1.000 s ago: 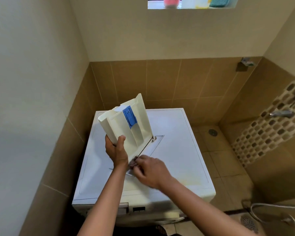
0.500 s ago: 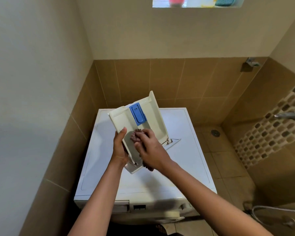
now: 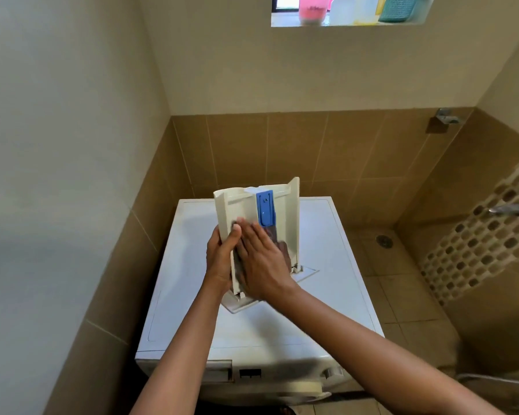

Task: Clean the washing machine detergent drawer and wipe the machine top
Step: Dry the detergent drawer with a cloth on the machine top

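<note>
Wiping the detergent drawer: the left hand grips its left wall, and the right hand presses a grey cloth inside it, fingers flat. Next, likely, the cloth must reach the drawer's other compartments.

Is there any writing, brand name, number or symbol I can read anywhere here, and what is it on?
No text reads clearly.
Blue flap on the detergent drawer: small dark marks, too small to read.
Pink container on the window ledge: faint lettering, blurred.
Dark window on the washing machine front: nothing legible.
</note>
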Demonstrator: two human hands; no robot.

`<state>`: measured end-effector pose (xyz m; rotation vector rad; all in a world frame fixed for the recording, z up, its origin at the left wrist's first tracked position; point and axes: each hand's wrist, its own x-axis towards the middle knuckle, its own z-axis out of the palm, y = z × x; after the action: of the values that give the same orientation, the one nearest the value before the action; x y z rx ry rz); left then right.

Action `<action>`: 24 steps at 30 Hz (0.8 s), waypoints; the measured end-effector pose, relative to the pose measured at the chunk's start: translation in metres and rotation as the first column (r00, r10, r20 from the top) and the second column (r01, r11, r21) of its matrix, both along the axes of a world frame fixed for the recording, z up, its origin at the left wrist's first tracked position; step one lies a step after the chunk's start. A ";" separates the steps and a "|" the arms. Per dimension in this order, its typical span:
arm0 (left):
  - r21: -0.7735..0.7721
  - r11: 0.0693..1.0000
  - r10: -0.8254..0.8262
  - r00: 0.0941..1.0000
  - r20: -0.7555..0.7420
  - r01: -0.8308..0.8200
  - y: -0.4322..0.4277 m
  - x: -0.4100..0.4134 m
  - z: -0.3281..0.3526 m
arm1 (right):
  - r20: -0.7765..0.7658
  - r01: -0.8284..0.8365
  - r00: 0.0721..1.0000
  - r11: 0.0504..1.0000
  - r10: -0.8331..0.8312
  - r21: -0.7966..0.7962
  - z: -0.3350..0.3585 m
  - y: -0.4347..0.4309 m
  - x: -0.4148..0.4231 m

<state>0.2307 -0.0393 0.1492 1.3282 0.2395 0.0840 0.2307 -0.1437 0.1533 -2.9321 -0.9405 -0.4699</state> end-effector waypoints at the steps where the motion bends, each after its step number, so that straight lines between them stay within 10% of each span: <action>1: 0.020 1.000 0.019 1.000 -0.001 -0.019 0.000 0.001 0.001 | -0.069 -0.002 0.998 0.999 -0.002 -0.053 -0.003 -0.001 -0.005; 7: -0.069 0.992 0.098 0.992 -0.077 -0.103 0.001 0.004 -0.001 | -0.230 -0.180 0.962 0.976 0.150 -0.119 0.009 -0.004 -0.005; 15: -0.208 0.976 0.018 0.983 -0.184 -0.057 0.012 0.008 -0.003 | -0.462 -0.140 0.827 0.912 0.322 0.386 0.025 -0.024 0.008; 18: -0.182 0.983 -0.020 0.989 -0.144 -0.007 0.013 0.008 -0.003 | -0.126 -0.086 0.972 0.797 0.199 0.598 0.025 -0.018 0.027; 24: -0.235 0.970 0.044 0.995 -0.088 -0.064 0.002 0.008 0.000 | 0.148 -0.104 0.988 0.900 0.045 0.424 0.024 0.017 0.035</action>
<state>0.2389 -0.0369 0.1491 1.0871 0.3452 0.0452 0.2660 -0.1270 0.1773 -2.4812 -0.8287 -0.7688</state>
